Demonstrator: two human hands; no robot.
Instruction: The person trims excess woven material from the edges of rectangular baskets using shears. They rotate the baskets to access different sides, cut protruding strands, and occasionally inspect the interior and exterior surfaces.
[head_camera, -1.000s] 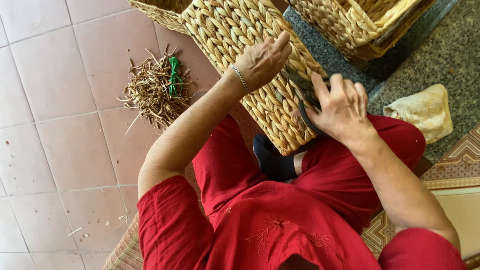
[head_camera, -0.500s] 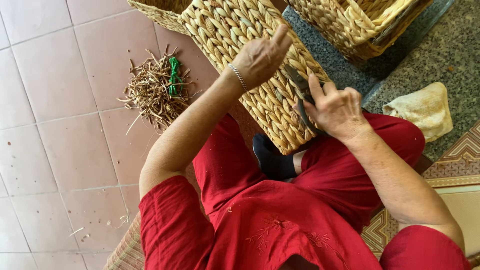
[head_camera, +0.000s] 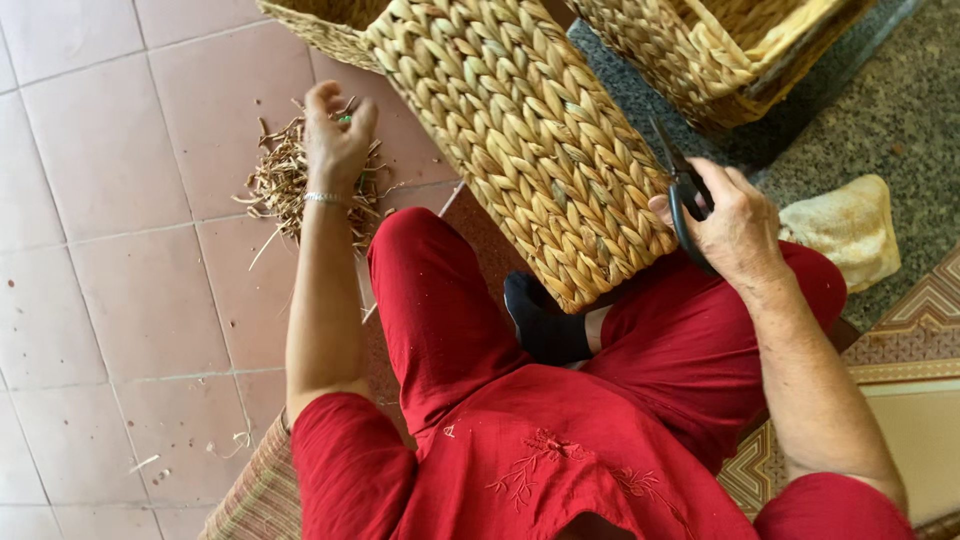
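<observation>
Pinkish tiled floor (head_camera: 110, 180) w/ a grey speckled strip to the far side, patterned mat at the edge. Count: three woven baskets in shot. One big woven basket (head_camera: 520, 140) lying tilted across the lap, a second basket (head_camera: 720, 50) just beyond the right hand, a third (head_camera: 320, 25) only partly visible at the top, beyond the left hand. One pair of black-handled scissors (head_camera: 685, 195), one pile of dry fibre trimmings (head_camera: 285, 185), one yellowish cloth (head_camera: 845, 225) just to the outer side of the right hand. Left hand (head_camera: 335, 140) stretched out away from the body, arm nearly straight, fingers loosely spread and half-curled over the trimmings pile; something small and green sits at the fingertips, can't tell if it's actually gripped. Thin bracelet at that wrist. Right hand (head_camera: 735, 225) bent in at the basket's near corner, fingers closed through the scissors' handles, blades pointing up along the weave. Person seated in red clothes, dark sock (head_camera: 545, 320) under the basket.
</observation>
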